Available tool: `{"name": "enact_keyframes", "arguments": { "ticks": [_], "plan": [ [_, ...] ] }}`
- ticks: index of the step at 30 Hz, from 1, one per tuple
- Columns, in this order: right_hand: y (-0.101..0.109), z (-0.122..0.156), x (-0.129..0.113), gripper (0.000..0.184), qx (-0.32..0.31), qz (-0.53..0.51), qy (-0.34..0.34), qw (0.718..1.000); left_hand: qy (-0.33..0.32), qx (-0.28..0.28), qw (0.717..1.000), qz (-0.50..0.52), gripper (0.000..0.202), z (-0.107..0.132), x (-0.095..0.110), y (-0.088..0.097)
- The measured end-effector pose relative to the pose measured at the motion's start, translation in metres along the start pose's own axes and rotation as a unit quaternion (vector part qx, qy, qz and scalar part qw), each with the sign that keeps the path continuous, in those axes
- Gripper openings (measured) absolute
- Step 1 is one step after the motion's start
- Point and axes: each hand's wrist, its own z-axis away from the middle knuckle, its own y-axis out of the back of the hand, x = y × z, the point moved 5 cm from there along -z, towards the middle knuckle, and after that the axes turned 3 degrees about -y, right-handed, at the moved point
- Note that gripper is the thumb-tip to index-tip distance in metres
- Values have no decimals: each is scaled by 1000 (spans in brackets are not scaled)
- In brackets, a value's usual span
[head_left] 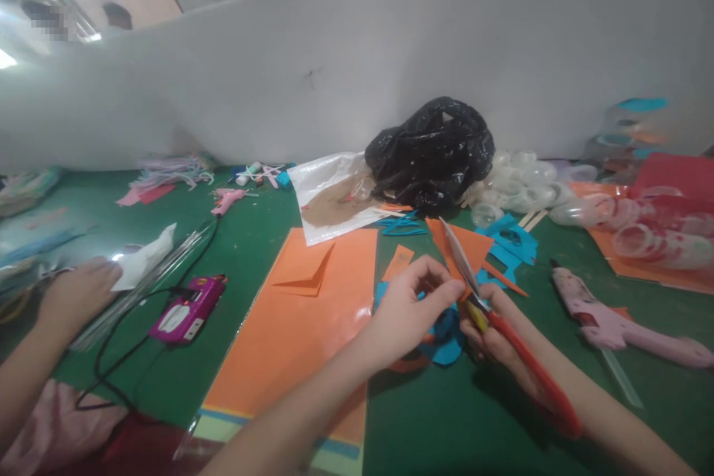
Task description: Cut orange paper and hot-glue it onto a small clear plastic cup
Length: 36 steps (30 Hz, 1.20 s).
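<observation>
My right hand [496, 331] grips red-handled scissors [505, 335] whose open blades [458, 253] point up and away. My left hand [410, 309] pinches a small piece of paper by the blades, over blue paper scraps [446, 338] and orange scraps. Both hands hover above the green table [424, 424], just right of a stack of orange paper sheets [312, 320].
A pink glue gun [619, 323] lies at the right, a magenta glue gun [187, 309] with a black cord at the left. A co-worker's hand [78, 297] rests at the far left. A black plastic bag [432, 152], clear cups [524, 186] and a white partition stand behind.
</observation>
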Motion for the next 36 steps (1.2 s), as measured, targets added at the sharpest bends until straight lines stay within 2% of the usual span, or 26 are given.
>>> {"name": "enact_keyframes", "arguments": {
  "ticks": [4, 8, 15, 19, 24, 27, 29, 32, 34, 36],
  "plan": [
    [6, 2, 6, 56, -1, 29, -8, 1000, 9, 4, 1000, -5, 32, -1, -1, 1],
    [4, 7, -2, 52, -14, 34, -2, 999, 9, 2, 1000, -10, 32, 0, -4, 1],
    [4, 13, -14, 53, 86, 60, -42, 994, 12, -30, 999, -19, 27, 3, -1, -6],
    [1, 11, -6, 50, 82, 65, -67, 992, 27, -25, 998, -53, 23, 3, -1, -6],
    [3, 8, -4, 54, 110, 44, -97, 988, 49, -41, 998, -28, 26, 3, -7, -7],
    [9, 7, -16, 57, 161, 42, -97, 981, 40, 1, 999, -15, 29, -5, -8, 3],
    [15, 5, -22, 59, 193, 40, -124, 972, 0, 55, 998, -33, 27, -14, -5, 18],
    [18, 1, -25, 57, 169, 21, -180, 969, -24, 118, 988, -97, 24, -28, -6, 43],
    [18, -2, -23, 56, 141, 12, -195, 971, -8, 120, 977, -177, 19, -35, -10, 55],
    [20, -3, -21, 56, 134, 13, -192, 972, -21, 117, 952, -282, 25, -37, -10, 62]
  ]
}}
